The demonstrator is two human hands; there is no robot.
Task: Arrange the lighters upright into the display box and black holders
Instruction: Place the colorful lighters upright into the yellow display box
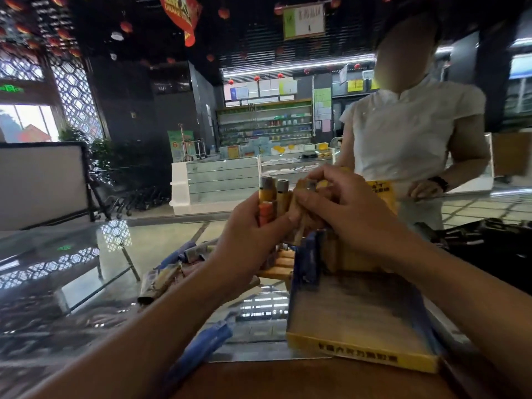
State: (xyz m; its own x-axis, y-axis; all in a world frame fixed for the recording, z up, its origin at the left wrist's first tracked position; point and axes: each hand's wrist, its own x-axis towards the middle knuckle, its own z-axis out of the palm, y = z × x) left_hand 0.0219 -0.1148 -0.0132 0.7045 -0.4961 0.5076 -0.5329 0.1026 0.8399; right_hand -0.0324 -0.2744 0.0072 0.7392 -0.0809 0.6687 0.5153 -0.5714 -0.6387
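left hand (247,226) grips lighters (270,197) | right hand (342,208) pinches one

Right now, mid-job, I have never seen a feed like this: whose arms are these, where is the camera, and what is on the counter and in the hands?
There is no machine; the one picture comes from a camera worn on a person's head, looking forward and down at their own bare arms. The left hand grips a bundle of upright lighters, yellow and orange. The right hand pinches one lighter beside that bundle. Below, on the glass counter, stands a yellow display box, with loose lighters lying to its left. Another person in a white top stands opposite.
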